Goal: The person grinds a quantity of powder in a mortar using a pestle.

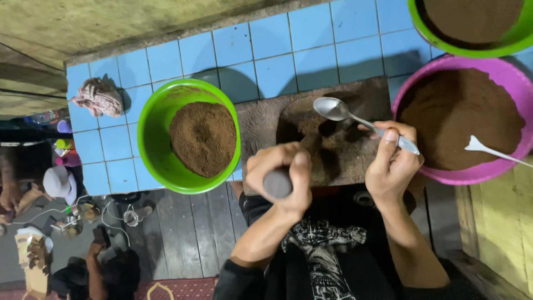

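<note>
My left hand [280,175] is closed around a dark stone pestle [276,183] that rests on a flat stone grinding slab [261,119] with brown powder on it. My right hand [391,158] grips the handle of a metal spoon [333,109], whose empty bowl hovers over the slab. A green bowl [152,119] heaped with brown powder sits left of the slab. On the right, a pink bowl [513,78] of brown powder has a white plastic spoon [488,150] lying in it.
A second green bowl [513,41] of powder stands at the top right. A crumpled cloth [99,97] lies on the blue-tiled counter [277,50]. Dark wooden floorboards [189,228] are below. People sit among small items on the floor at lower left [61,186].
</note>
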